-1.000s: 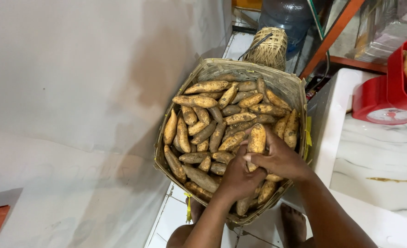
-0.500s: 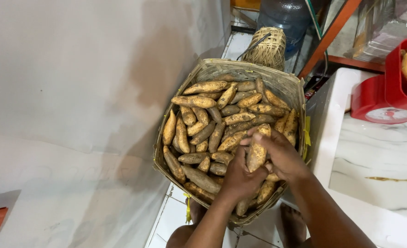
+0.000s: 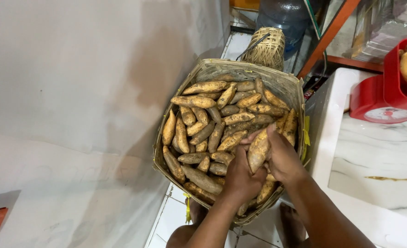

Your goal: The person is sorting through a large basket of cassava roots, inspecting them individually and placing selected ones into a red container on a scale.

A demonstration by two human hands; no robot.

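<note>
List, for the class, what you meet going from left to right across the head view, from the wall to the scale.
Pale wall → woven basket of sweet potatoes → left hand → right hand → white marble counter → red scale.

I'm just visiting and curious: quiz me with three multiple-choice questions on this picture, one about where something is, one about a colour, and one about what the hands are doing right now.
1. Where do the sweet potatoes lie?
A. In a woven basket
B. In a metal sink
C. Loose on the white counter

2. What colour is the kitchen scale at the right?
A. Green
B. Red
C. Black

3. What are the two hands doing?
A. Resting empty on the floor
B. Gripping the basket's rim
C. Holding one sweet potato between them

Answers:
1 A: the tubers fill the woven basket by the wall.
2 B: its body is plainly red.
3 C: the left hand and right hand close around one held sweet potato above the pile.
</note>
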